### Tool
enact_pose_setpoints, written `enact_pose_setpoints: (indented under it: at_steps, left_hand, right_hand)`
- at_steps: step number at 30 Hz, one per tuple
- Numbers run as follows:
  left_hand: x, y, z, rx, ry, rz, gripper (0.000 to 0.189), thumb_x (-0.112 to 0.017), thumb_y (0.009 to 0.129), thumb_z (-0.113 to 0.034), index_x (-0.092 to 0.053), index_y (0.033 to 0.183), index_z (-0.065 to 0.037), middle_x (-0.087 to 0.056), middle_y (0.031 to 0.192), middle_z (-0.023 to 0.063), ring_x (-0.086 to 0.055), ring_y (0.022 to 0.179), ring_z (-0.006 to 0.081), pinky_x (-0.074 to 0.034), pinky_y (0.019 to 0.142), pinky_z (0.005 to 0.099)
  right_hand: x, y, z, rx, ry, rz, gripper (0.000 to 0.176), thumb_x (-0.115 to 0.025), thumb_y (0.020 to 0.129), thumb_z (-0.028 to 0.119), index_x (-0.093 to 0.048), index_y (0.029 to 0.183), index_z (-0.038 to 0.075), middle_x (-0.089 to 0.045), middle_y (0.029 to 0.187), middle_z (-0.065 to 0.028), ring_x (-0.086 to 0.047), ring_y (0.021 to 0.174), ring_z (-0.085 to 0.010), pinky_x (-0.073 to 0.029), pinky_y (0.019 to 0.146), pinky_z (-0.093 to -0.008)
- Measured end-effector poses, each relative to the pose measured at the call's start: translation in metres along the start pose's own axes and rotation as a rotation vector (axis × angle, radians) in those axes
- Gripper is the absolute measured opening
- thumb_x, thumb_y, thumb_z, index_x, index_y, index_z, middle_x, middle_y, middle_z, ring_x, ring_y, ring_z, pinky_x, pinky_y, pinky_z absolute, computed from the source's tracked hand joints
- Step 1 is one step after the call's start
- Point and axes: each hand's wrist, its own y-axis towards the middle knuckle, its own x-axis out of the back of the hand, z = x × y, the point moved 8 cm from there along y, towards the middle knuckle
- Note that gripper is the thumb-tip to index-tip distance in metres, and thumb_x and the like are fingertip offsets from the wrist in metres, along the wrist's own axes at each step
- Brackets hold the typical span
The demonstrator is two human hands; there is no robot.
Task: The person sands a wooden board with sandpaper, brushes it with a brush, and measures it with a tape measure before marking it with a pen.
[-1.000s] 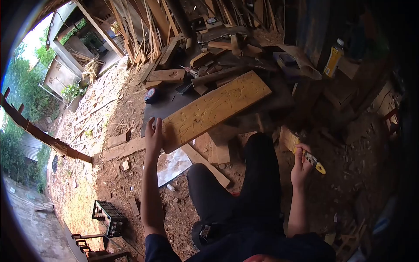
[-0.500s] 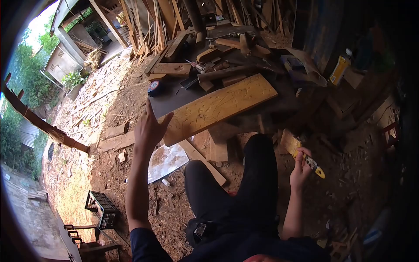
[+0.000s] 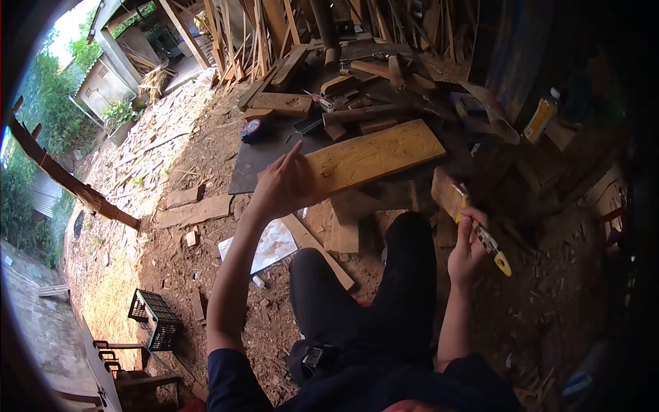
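Observation:
A long wooden board [image 3: 377,158] with curved lines carved into its face lies slanted on the dark workbench. My left hand [image 3: 283,184] rests over the board's left end, its fingers stretched out and one pointing up; part of the board is hidden beneath it. My right hand [image 3: 468,248] is closed around the yellow handle of a wide paintbrush [image 3: 449,196]. The brush points up and left, its bristles to the right of the board and apart from it.
A tape measure [image 3: 252,130], a screwdriver [image 3: 319,100] and several wood pieces lie on the workbench [image 3: 250,165]. A yellow-labelled bottle [image 3: 541,118] stands at right. Below are a white sheet [image 3: 264,246], a black crate [image 3: 155,319] and scattered wood chips.
My left hand has moved right, from the board's left edge onto its face. My right hand has lifted the paintbrush slightly up and left. The view has shifted a little.

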Motion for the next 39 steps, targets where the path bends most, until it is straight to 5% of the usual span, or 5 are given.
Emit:
enact_pose_setpoints:
  at_steps: [13,15,20,25,39]
  left_hand:
    - [-0.004,-0.046,0.074,0.045,-0.176,-0.045,0.148,-0.100,0.067,-0.061,-0.020,0.176,0.001,-0.050,0.166,0.0289,-0.043,0.160,0.0403,-0.022,0.136,0.0575]
    - [-0.005,-0.048,0.076,0.055,-0.188,-0.088,0.147,-0.099,0.069,-0.060,-0.020,0.176,0.000,-0.053,0.163,0.0281,-0.046,0.158,0.0410,-0.024,0.136,0.0568]
    - [-0.015,-0.051,0.085,0.019,-0.464,-0.193,0.150,-0.104,0.068,-0.045,-0.012,0.180,-0.008,-0.057,0.154,0.0277,-0.055,0.150,0.0402,-0.042,0.127,0.0515]
    - [-0.011,-0.057,0.078,0.076,-0.456,-0.183,0.154,-0.106,0.069,-0.040,-0.004,0.181,-0.012,-0.051,0.160,0.0273,-0.053,0.151,0.0397,-0.042,0.128,0.0505]
    - [-0.019,-0.051,0.098,0.027,-0.563,-0.208,0.150,-0.102,0.072,-0.030,0.001,0.181,-0.016,-0.052,0.161,0.0311,-0.058,0.148,0.0414,-0.047,0.125,0.0487]
  right_hand:
    - [-0.206,0.071,0.040,0.360,-0.432,0.786,0.018,-0.065,0.099,-0.001,-0.073,0.112,0.006,-0.077,0.125,-0.0174,-0.076,0.116,-0.0347,-0.063,0.096,-0.0456]
    - [-0.197,0.113,0.028,0.028,-0.534,0.792,0.016,-0.064,0.100,0.000,-0.077,0.107,0.007,-0.078,0.124,-0.0165,-0.076,0.119,-0.0324,-0.064,0.099,-0.0432]
    - [-0.267,-0.004,0.067,0.963,-0.441,0.676,0.011,-0.067,0.103,0.011,-0.076,0.110,0.009,-0.079,0.119,-0.0133,-0.078,0.114,-0.0274,-0.064,0.103,-0.0446]
    - [-0.298,0.061,0.032,0.483,-0.336,0.763,0.017,-0.067,0.099,0.008,-0.076,0.113,0.009,-0.078,0.115,-0.0138,-0.079,0.108,-0.0296,-0.064,0.096,-0.0464]
    - [-0.307,-0.022,0.089,0.900,-0.030,0.756,0.016,-0.069,0.099,0.008,-0.077,0.113,0.008,-0.081,0.117,-0.0120,-0.080,0.110,-0.0266,-0.066,0.094,-0.0436]
